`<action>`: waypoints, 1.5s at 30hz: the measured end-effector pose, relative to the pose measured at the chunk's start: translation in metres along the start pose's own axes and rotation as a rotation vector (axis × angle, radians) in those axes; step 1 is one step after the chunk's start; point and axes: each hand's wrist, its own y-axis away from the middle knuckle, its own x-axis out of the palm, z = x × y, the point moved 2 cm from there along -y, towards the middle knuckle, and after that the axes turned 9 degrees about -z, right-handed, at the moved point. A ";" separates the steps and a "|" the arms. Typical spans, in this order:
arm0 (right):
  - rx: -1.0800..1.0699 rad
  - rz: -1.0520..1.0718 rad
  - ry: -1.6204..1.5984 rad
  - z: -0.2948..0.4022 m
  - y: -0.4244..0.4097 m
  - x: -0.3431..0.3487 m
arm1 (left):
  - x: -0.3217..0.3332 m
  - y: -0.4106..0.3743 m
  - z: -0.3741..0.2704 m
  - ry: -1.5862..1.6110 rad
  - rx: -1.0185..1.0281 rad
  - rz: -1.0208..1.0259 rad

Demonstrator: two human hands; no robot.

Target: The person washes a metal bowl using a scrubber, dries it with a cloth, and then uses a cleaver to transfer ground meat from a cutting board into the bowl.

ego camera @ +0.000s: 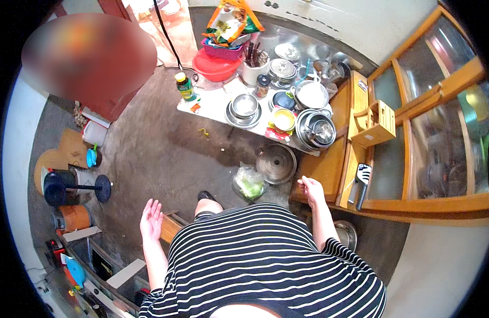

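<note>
My left hand (151, 220) is raised at the left of my body, palm up, with its fingers apart and nothing in it. On the other side, my right hand (311, 190) hangs in the air beside the wooden cabinet (322, 175), its fingers curled; whether it pinches something small cannot be told. Between my hands, a clear plastic bag with green vegetables (250, 183) lies on the floor, against a round metal basin (276, 163). Beyond them stands a table (212, 105) bearing stacked steel bowls (244, 106), a yellow bowl (284, 120) and a dark-lidded jar (262, 85).
A slotted spatula (363, 185) and a wooden utensil holder (374, 125) are on the cabinet at right. At left are a black dumbbell-shaped object (79, 187), an orange drum (73, 218) and a low counter (126, 273). A wooden stool (171, 228) is beside my left hand.
</note>
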 end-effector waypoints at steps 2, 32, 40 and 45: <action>-0.018 0.052 0.006 0.010 -0.012 0.027 | -0.010 -0.007 -0.008 0.048 0.011 -0.028; 0.033 0.765 0.437 0.139 -0.084 0.585 | -0.194 -0.109 -0.232 0.491 0.408 -0.514; -0.119 1.060 0.560 0.204 -0.071 0.834 | -0.215 -0.078 -0.239 0.799 0.660 -0.823; -0.398 1.200 0.641 0.222 -0.031 1.000 | -0.190 -0.054 -0.237 0.909 0.748 -1.022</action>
